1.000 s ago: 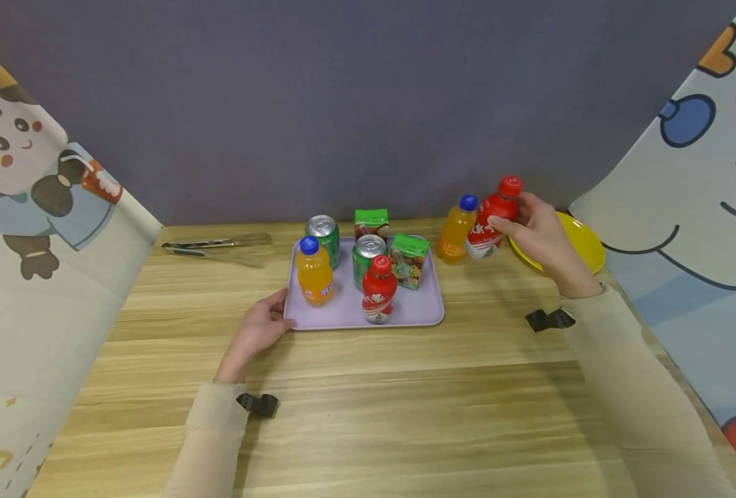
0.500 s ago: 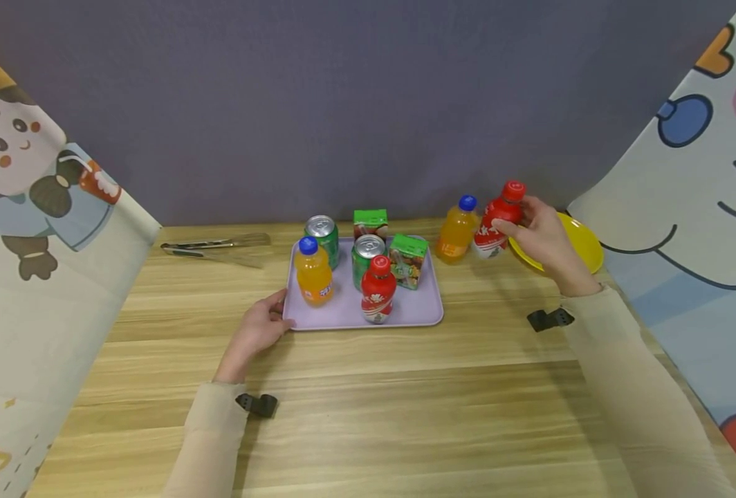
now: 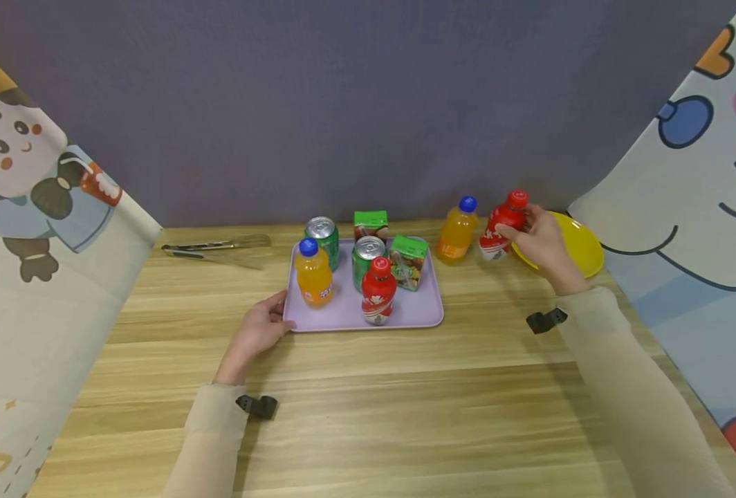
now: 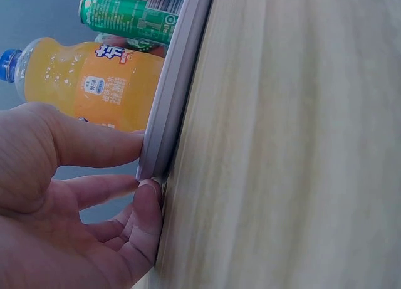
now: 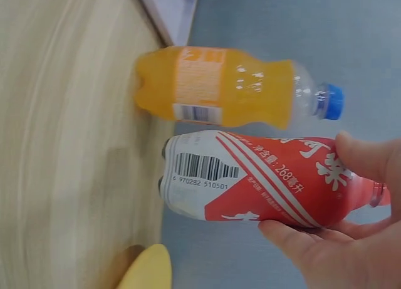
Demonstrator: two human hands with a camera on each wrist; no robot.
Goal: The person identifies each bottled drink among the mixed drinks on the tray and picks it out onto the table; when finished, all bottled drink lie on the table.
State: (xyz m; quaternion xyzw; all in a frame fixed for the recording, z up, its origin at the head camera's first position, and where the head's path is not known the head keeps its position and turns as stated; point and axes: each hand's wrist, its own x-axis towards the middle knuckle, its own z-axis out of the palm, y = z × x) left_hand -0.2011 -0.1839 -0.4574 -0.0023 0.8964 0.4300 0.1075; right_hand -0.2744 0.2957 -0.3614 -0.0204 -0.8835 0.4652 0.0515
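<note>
My right hand (image 3: 539, 238) grips a red and white drink bottle (image 5: 250, 179) around its upper part. The bottle leans a little; whether its base touches the table I cannot tell. Just left of it an orange soda bottle (image 3: 457, 232) with a blue cap stands on the table. At the lilac tray (image 3: 337, 319), my left hand (image 3: 261, 326) pinches the left front corner, thumb on the rim and fingers against its underside. On the tray stand another orange soda bottle (image 3: 314, 275), two green cans (image 3: 368, 263), a juice carton (image 3: 408, 263) and a second red bottle (image 3: 378, 294).
A yellow plate (image 3: 582, 242) lies at the right, partly behind my right hand. Metal tongs (image 3: 218, 244) lie at the back left. Another green-topped carton (image 3: 371, 223) stands at the tray's back edge. A grey wall (image 3: 368, 104) closes off the back.
My right hand has lowered the red bottle and shifted it slightly right, away from the orange soda bottle. The left hand stays at the tray corner.
</note>
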